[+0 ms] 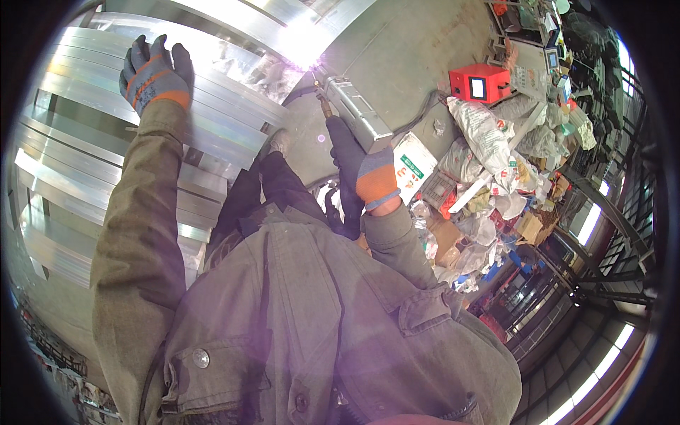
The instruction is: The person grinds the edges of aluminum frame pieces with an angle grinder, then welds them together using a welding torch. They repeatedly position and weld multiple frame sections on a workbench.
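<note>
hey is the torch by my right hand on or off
On: a blinding white glare shows at the torch's tip.

Blinding white glare (301,46) near top, purple haze over jacket (304,312), edges bent, corners black

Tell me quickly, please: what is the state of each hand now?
Left hand: open, fingers spread, over silver metal bars.
Right hand: closed, holding the welding tool.

1 head view, wide fisheye, from head height, facing steeply down. Jacket (304,312) very near, filling lower middle; metal bars (234,120) farther off, upper left; bright strips (591,375) along right rim. Straight edges bow; corners black.
</note>
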A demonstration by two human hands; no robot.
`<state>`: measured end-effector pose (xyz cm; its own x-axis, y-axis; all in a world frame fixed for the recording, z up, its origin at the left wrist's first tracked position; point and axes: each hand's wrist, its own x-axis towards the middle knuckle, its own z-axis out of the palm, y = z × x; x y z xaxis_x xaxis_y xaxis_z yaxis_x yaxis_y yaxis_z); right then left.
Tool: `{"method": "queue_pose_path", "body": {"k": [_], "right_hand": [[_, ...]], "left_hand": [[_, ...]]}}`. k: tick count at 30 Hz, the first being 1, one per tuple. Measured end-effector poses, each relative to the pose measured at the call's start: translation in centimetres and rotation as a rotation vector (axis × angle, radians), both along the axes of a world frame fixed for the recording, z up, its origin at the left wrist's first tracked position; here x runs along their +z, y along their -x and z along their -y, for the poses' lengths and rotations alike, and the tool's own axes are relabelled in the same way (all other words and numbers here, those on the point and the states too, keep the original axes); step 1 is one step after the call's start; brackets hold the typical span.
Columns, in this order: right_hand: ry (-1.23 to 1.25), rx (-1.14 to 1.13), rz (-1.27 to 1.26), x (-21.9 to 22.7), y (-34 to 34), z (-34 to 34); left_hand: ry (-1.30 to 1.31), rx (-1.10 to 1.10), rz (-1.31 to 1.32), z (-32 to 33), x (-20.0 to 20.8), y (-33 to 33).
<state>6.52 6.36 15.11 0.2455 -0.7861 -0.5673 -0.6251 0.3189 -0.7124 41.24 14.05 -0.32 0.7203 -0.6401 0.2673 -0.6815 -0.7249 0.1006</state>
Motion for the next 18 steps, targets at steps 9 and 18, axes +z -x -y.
{"method": "queue_pose_path", "body": {"k": [9,18], "right_hand": [[0.225,0.116,0.11,-2.5,2.3,-0.5],[0.148,0.054,0.052,-0.9,1.4,-0.9]], "left_hand": [[-0.01,-0.003,0.007,-0.1,-0.3,-0.2],[-0.005,0.01,-0.007,-0.1,-0.6,-0.2]]}}
